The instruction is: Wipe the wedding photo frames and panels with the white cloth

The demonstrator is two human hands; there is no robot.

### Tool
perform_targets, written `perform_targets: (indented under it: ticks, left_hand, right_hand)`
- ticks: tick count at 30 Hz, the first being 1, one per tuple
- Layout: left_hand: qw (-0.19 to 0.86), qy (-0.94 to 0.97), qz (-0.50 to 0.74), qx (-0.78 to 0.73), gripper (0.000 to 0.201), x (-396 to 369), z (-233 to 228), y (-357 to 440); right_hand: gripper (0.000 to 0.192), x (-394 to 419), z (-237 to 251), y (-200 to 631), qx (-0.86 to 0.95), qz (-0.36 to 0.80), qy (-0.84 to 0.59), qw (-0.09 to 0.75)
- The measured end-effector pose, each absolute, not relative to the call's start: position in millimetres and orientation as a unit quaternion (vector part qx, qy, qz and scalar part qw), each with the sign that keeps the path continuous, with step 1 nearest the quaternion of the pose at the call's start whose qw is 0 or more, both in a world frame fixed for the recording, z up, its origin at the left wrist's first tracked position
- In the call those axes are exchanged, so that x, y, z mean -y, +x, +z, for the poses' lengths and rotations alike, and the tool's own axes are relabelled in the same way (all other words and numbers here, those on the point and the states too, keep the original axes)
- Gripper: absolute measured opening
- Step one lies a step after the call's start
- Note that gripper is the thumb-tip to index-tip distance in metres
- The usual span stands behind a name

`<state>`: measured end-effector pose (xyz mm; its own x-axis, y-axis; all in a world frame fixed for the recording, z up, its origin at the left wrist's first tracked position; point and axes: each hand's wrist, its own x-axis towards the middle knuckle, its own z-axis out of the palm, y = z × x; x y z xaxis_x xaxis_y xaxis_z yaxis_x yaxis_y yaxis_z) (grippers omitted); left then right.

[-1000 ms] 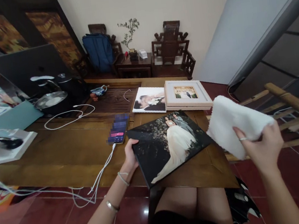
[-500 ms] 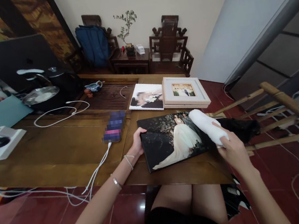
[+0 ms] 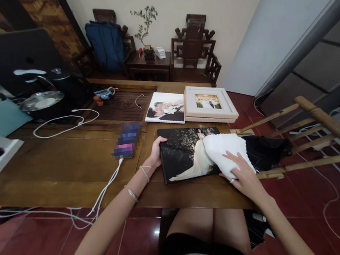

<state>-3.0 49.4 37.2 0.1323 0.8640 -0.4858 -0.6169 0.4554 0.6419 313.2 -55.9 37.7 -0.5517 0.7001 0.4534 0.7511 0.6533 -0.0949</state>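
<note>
on the table edge, landscape photo canvas [image 3: 182, 153], long axis left-right; right hand [image 3: 241, 174] spread flat on white cloth [image 3: 225, 147]

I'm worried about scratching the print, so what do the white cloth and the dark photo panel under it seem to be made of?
The white cloth looks like soft, fluffy terry or microfibre: a matte, napped surface that bunches under the right hand. The photo panel seems a rigid board or canvas print with a smooth, low-sheen face; its dark edge shows thickness where the left hand grips it. Exact coating cannot be told.
</note>
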Motion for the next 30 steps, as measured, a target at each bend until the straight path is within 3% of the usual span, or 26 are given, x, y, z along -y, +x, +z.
perform_targets:
  ticks: [5,11,16,23,30]
  left_hand:
    - [0.748,0.222,0.493,-0.386,0.027,-48.7,40.4,-3.9]
    - [0.628,0.370,0.534,-0.428,0.057,-50.7,25.5,-1.3]
    - [0.530,0.453,0.534,-0.478,0.069,-54.8,21.0,-4.5]
    - [0.344,0.548,0.491,-0.583,0.066,-47.6,22.6,-5.6]
    - [0.145,0.684,0.403,-0.591,0.045,-36.1,14.0,3.1]
  right_hand:
    - [0.004,52.3,29.7,307.8,0.866,-0.092,-0.436,0.227]
    - [0.016,47.4,29.9,298.6,0.867,-0.104,-0.450,0.186]
    - [0.028,47.9,34.5,297.4,0.877,-0.089,-0.441,0.168]
    - [0.031,46.0,33.7,297.1,0.883,-0.079,-0.429,0.175]
    - [0.046,38.0,48.0,315.5,0.901,-0.024,-0.410,0.140]
